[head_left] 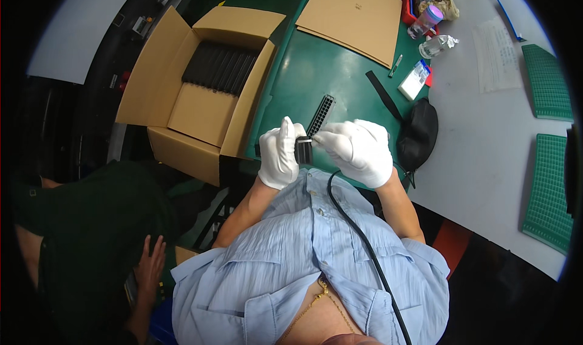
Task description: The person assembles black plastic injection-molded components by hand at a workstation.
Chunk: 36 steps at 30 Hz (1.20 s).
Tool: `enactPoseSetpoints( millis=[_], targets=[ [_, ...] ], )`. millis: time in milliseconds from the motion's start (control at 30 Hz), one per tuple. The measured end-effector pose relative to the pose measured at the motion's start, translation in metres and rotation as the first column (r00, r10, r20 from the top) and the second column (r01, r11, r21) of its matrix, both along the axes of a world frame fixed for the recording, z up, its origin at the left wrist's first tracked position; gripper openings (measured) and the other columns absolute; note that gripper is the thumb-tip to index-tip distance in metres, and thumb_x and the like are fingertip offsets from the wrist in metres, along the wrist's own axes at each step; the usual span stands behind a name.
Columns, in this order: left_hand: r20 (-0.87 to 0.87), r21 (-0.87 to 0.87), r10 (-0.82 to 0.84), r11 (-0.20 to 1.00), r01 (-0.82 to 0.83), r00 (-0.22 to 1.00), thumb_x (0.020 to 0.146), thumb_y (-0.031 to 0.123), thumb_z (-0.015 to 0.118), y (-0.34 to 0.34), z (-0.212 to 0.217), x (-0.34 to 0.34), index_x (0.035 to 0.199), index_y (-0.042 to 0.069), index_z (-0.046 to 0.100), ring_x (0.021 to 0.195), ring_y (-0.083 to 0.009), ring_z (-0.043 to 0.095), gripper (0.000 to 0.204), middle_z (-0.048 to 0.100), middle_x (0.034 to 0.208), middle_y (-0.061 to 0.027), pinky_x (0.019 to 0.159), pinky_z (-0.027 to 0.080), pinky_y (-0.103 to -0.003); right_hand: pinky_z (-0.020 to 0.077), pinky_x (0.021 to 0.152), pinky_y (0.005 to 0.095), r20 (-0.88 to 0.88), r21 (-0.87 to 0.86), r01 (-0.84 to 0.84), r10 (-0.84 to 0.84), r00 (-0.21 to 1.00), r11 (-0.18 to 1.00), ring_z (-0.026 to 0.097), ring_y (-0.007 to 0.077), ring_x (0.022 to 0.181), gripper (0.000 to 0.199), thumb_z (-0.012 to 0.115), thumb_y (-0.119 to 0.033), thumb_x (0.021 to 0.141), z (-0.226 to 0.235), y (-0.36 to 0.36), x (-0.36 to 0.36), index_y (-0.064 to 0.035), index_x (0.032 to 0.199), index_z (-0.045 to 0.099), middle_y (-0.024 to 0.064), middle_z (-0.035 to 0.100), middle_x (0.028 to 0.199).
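Both of my hands wear white gloves and meet over the near edge of the green-topped table. My left hand [280, 154] is closed on a small black block-shaped part [303, 152] with a pale line across its top. My right hand [357, 151] pinches at the top right corner of that part; whatever its fingertips hold is too small to make out. Just beyond my hands lies a long black strip [321, 114] with rows of square openings. Its near end is hidden behind my gloves, so I cannot tell whether it joins the block.
An open cardboard box [203, 114] with black ribbed pieces [220, 67] stands left. Cardboard sheets [352, 14] lie at the far side. A black pouch [419, 135], a white box [415, 81], a pen [395, 66] and a lidded cup [425, 22] lie right. A co-worker's hand [150, 261] shows lower left.
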State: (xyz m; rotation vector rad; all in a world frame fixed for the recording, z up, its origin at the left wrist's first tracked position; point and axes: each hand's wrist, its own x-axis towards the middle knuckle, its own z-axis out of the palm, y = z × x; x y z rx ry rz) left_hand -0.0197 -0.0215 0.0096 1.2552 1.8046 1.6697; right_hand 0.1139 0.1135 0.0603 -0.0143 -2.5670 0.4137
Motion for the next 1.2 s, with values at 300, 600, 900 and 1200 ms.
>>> enactPoseSetpoints(
  millis=[300,600,900,1200],
  targets=[
    [-0.357,0.085,0.001,0.996,0.031,0.934,0.103,0.021,0.028,0.01,-0.011,-0.022,0.079,0.005,0.054,0.055,-0.0328,0.058,0.039,0.06,0.068,-0.0098,0.056,0.046,-0.04,0.0537,0.069,0.03,0.48,-0.773,0.398,0.046,0.876,0.494,0.067,0.0137,0.072,0.038,0.075,-0.037,0.087,0.0,-0.018,-0.012,0.0009,0.088,0.068,0.0102,0.068,0.074],
    [-0.354,-0.176,0.609,0.702,-0.69,0.71,0.092,0.031,0.068,0.03,-0.073,-0.066,0.142,-0.001,0.031,0.098,-0.0321,0.065,0.07,0.056,0.122,-0.02,0.095,0.046,-0.046,0.0532,0.062,0.0341,0.472,-0.593,0.501,-0.233,0.85,0.631,0.065,0.0267,0.067,0.025,0.062,-0.032,0.096,-0.094,-0.044,-0.044,-0.0067,0.096,0.066,0.0142,0.064,0.077],
    [-0.432,-0.633,0.181,0.637,-0.44,0.883,0.091,0.021,0.065,0.039,-0.181,-0.056,0.156,0.003,0.011,0.119,-0.0405,0.053,0.087,0.045,0.139,-0.0241,0.099,0.047,-0.049,0.0537,0.087,0.043,0.646,-0.446,0.792,-0.462,0.607,0.417,0.067,0.0395,0.099,0.057,0.077,-0.046,0.081,-0.165,0.043,-0.037,0.0026,0.107,0.066,0.0241,0.068,0.109],
    [-0.65,-0.562,-0.1,0.73,-0.388,0.754,0.095,0.026,0.059,0.045,-0.215,-0.035,0.151,0.009,0.035,0.124,-0.0326,0.046,0.063,0.044,0.144,-0.0117,0.104,0.038,-0.051,0.0544,0.09,0.0406,0.815,-0.276,0.942,-0.474,0.334,0.19,0.069,0.0359,0.102,0.062,0.087,-0.041,0.067,-0.231,0.064,-0.06,0.002,0.108,0.067,0.021,0.071,0.108]
  ],
)
